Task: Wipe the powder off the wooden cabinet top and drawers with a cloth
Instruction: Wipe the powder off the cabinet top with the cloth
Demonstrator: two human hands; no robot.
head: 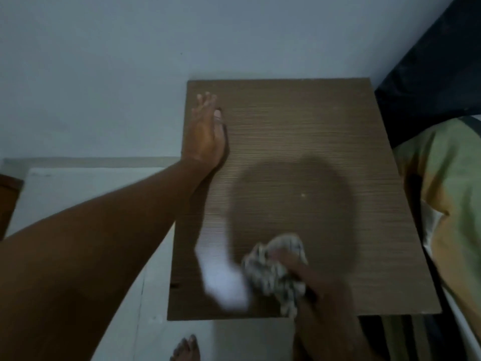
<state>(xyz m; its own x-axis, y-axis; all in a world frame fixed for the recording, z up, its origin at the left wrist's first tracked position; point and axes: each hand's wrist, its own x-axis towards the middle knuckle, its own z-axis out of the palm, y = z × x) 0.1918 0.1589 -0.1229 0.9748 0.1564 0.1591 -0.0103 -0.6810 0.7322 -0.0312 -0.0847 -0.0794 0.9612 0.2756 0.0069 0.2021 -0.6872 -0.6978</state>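
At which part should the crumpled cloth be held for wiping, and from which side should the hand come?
Grip the cloth over its bunched middle, from above and from the near right side, as the right hand does. It is a loose wad on the cabinet top, so only its top and sides are free, and the powder lies left of it.

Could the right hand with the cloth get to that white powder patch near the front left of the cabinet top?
Probably yes. The powder lies right beside the cloth the right hand grips, nothing between them on the cabinet top; the left hand rests flat farther back.
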